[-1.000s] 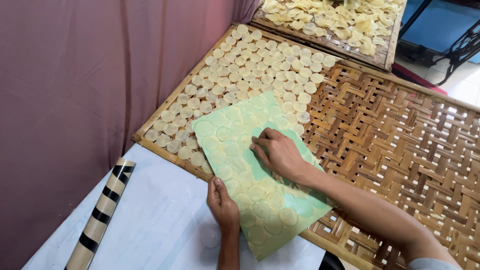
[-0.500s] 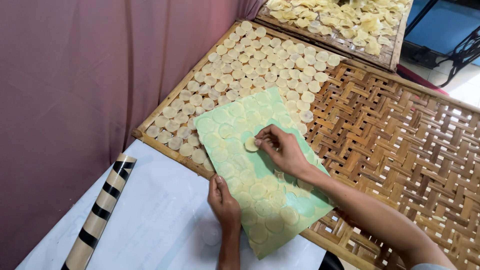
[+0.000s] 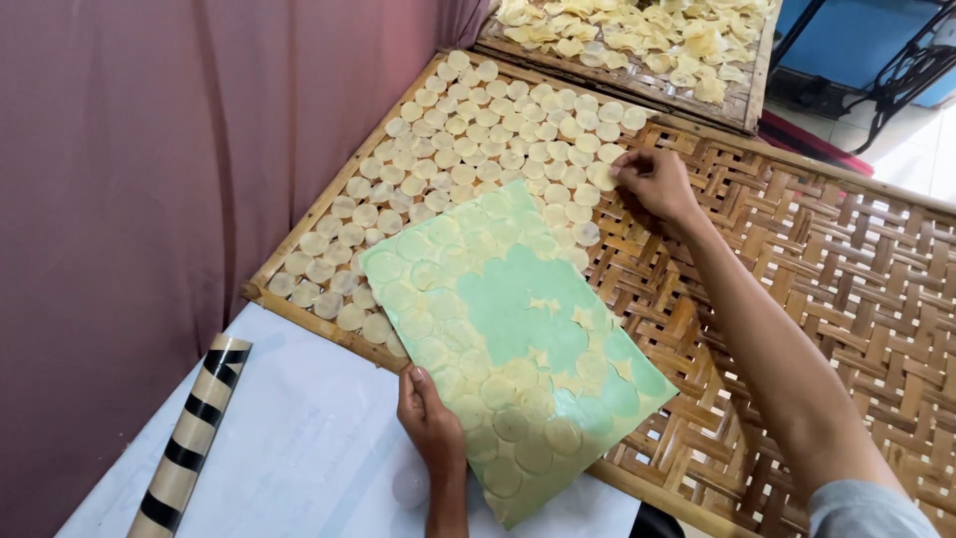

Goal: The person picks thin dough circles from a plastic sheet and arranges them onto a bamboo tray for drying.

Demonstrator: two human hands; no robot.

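On the woven bamboo tray (image 3: 797, 299), the right hand (image 3: 652, 181) reaches out, and its fingertips pinch one thin round disc (image 3: 603, 176) at the edge of the rows of pale discs (image 3: 468, 139). The left hand (image 3: 430, 418) grips the near edge of a green sheet (image 3: 513, 339), fingers curled under it (the sheet is covered with more flat discs). The sheet lies half on the tray, half over a white sheet (image 3: 299, 438). A striped roll (image 3: 189, 438) lies just to the left. A second tray (image 3: 637, 40) of curled chips sits behind.
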